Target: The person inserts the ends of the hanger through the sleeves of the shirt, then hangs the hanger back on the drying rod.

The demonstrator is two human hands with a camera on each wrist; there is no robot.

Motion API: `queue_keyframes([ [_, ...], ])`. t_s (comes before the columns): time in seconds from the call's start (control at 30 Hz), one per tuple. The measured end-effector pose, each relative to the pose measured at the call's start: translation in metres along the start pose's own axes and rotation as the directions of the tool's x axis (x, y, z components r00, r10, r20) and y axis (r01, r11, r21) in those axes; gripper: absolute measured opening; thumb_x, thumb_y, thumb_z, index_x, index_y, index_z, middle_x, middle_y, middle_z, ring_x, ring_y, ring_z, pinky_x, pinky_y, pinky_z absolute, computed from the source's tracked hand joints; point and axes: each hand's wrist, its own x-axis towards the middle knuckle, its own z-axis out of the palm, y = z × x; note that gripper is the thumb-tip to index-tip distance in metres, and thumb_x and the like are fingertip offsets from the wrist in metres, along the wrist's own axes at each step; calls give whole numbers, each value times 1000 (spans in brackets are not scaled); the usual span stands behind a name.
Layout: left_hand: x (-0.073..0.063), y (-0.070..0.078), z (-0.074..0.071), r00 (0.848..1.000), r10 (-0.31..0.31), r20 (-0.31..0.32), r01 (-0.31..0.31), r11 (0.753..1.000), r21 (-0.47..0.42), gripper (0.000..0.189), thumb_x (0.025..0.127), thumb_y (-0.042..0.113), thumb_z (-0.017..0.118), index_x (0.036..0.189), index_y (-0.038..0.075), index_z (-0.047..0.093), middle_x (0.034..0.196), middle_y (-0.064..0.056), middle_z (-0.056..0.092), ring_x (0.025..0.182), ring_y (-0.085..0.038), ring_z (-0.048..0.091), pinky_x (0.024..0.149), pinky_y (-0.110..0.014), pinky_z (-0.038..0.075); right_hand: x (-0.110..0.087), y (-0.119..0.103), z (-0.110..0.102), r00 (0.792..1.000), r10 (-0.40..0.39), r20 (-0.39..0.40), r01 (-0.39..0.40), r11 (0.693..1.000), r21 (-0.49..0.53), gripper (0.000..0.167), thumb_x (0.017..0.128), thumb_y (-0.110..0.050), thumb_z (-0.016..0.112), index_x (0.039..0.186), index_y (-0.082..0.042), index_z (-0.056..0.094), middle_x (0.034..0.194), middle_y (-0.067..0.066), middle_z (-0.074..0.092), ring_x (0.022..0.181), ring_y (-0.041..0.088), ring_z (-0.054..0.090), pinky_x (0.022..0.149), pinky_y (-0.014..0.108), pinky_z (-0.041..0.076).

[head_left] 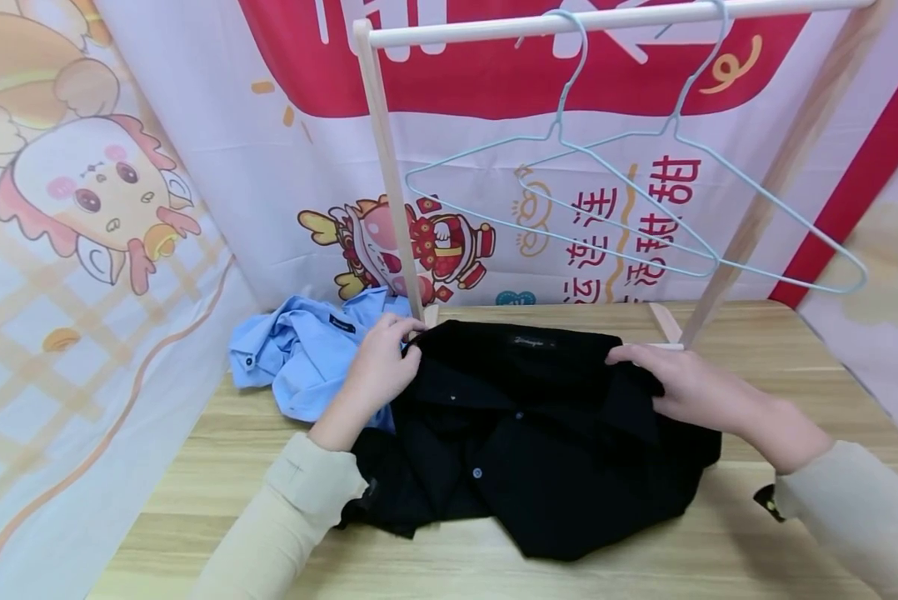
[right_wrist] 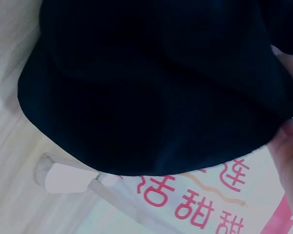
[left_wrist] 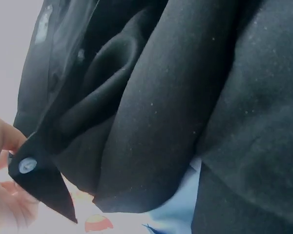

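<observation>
A black button-up shirt (head_left: 569,475) lies bunched on the wooden table, its collar edge raised toward the rack and a small label showing inside. My left hand (head_left: 381,354) pinches the collar at its left end; in the left wrist view the fingers (left_wrist: 10,139) grip beside a collar point with a pale button. At the other end, my right hand (head_left: 681,383) pinches the shirt's shoulder edge between thumb and fingers. The right wrist view is mostly filled by the dark cloth (right_wrist: 151,107), with the hand (right_wrist: 290,141) at its right edge.
A crumpled light blue shirt (head_left: 306,350) lies left of the black one. Behind stands a wooden rack with a white rail (head_left: 479,32), from which two pale blue wire hangers (head_left: 494,142) hang. Printed cloth (head_left: 269,192) covers the walls around the table (head_left: 194,492).
</observation>
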Motion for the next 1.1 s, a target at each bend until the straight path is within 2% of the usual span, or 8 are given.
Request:
queue_keyframes([
  [0.13,2,1,1,995,-27,93,30,999,-25,41,99,5,52,138,12,62,124,-14,57,106,-31,56,88,-47,48,1,-8,-4,986,65,154,-70,997,29,71,73,13,79,135,-12,56,127,1,66,107,15,64,85,43,56],
  [0.27,3,-2,1,985,-36,171,67,982,-175,50,100,1,41,147,13,54,141,-16,57,133,-33,49,109,-54,39,1,-12,-4,971,53,232,-67,996,52,54,84,8,67,133,-12,59,128,-2,64,109,14,62,90,43,54],
  [0.4,5,-1,0,971,32,236,60,925,-375,53,98,-7,33,144,7,56,142,-17,57,136,-34,45,115,-55,31,1,-10,-4,977,54,208,-60,998,24,36,90,-3,66,124,-14,64,122,-4,67,105,13,64,88,44,55],
  [0.53,5,3,1,959,43,282,96,883,-460,48,98,-5,37,140,5,59,141,-18,55,127,-35,49,109,-55,38,2,-9,-1,986,105,127,-102,994,-29,21,93,-23,75,111,-16,68,107,-7,68,94,10,65,80,41,57],
  [0.67,4,6,1,958,48,284,70,918,-391,36,101,3,53,136,7,62,138,-17,58,124,-34,52,106,-54,42,6,-11,2,977,210,38,-208,976,-64,25,89,-32,81,101,-16,66,88,-6,63,79,12,57,71,40,52],
  [0.77,2,7,4,966,59,250,10,964,-267,31,100,9,64,131,7,67,133,-15,63,124,-32,56,107,-52,44,8,-11,5,971,238,-17,-239,967,-85,26,85,-18,85,99,-13,64,83,-3,63,72,15,54,66,40,50],
  [0.93,-2,10,7,988,11,156,7,993,-118,37,96,-1,66,131,10,67,135,-16,56,109,-33,61,94,-48,53,10,-11,7,974,181,-134,-195,976,-94,34,76,12,77,101,-6,63,90,8,70,73,21,63,63,46,55],
  [1.1,-4,16,7,993,41,110,-40,999,-16,50,93,-7,59,139,13,61,142,-16,50,107,-33,58,90,-47,53,14,-13,-3,950,85,-300,-134,980,-146,37,73,18,72,101,-5,71,105,17,68,72,32,65,57,48,53],
])
